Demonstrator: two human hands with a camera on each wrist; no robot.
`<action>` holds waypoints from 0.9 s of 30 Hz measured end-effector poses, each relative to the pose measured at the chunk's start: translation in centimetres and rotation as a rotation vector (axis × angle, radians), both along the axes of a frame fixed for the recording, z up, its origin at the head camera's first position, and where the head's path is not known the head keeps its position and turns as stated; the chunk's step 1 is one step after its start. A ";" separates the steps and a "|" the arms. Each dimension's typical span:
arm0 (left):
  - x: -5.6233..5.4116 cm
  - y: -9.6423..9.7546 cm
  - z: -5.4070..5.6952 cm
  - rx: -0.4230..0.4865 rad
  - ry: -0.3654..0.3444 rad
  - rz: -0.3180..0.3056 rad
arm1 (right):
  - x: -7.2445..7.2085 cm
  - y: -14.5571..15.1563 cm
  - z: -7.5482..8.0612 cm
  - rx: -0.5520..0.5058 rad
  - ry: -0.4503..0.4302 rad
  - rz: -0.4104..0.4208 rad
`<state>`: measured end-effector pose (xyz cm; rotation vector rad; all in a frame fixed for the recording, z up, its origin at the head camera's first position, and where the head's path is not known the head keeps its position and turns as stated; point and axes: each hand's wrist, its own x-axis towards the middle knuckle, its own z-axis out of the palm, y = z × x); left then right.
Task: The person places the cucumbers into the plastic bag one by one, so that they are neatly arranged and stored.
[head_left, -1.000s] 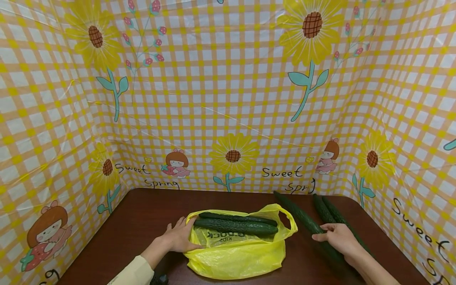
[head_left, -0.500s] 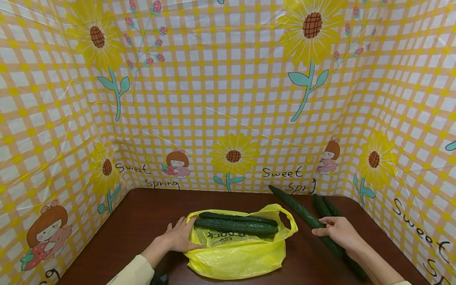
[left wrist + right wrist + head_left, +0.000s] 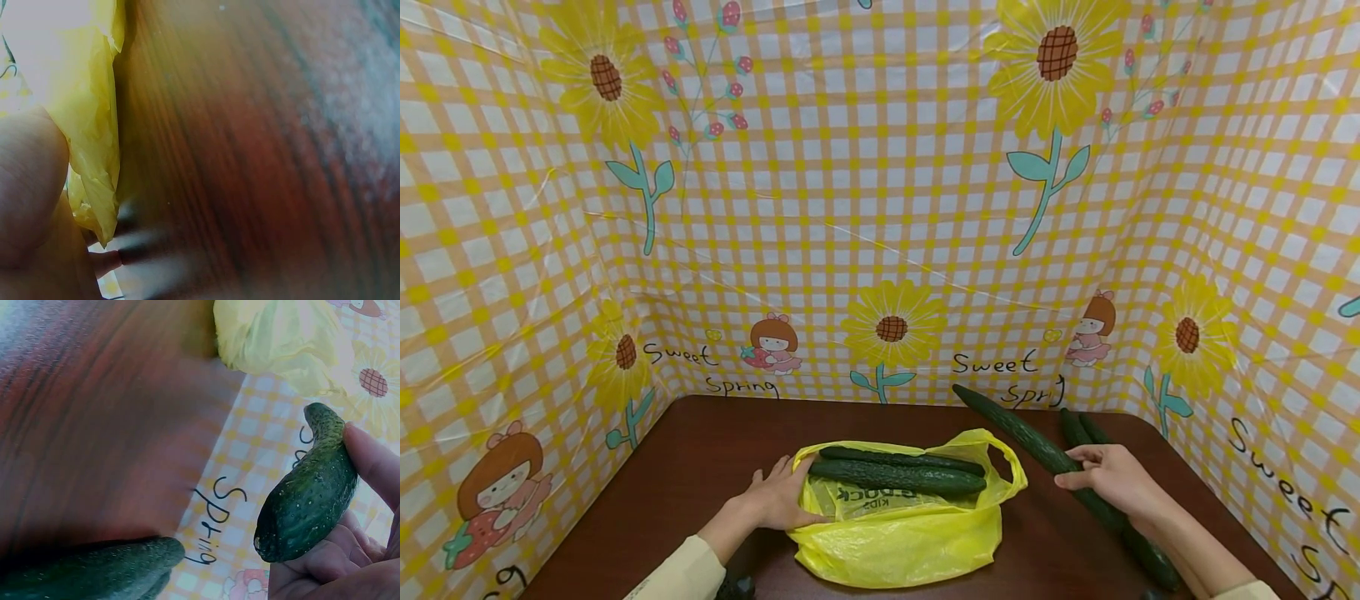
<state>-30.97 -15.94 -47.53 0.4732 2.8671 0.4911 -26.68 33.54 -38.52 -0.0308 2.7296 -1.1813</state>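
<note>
A yellow plastic bag [image 3: 898, 550] lies on the table with its mouth spread, showing two dark green cucumbers [image 3: 898, 477] side by side inside. Against the bag's left edge rests my left hand [image 3: 771, 500], fingers spread and the thumb along the front rim. My right hand [image 3: 1108, 479] grips a long cucumber [image 3: 1011, 427] around its middle, thumb on the near side and fingers behind. Its far end tilts up to the left in the head view. In the right wrist view that cucumber [image 3: 312, 494] appears end-on, lifted off the table.
Two more cucumbers [image 3: 1078, 429] lie on the dark brown table [image 3: 700, 442] at the right, partly behind my right hand. A checked sunflower-print cloth [image 3: 820, 250] encloses the back and sides. Below my left sleeve sits a small black object [image 3: 735, 587].
My right hand has raised the cucumber off the table, and its far end has moved up and left. The left hand and the bag have stayed put.
</note>
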 end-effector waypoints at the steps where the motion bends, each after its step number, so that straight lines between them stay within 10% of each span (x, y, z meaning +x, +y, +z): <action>1: -0.1 -0.1 -0.2 0.003 0.003 -0.001 | 0.0 -0.1 0.2 0.001 0.001 0.006; 27: 0.1 0.3 0.5 -0.044 -0.005 0.024 | -0.7 -3.0 3.5 -0.012 0.033 0.173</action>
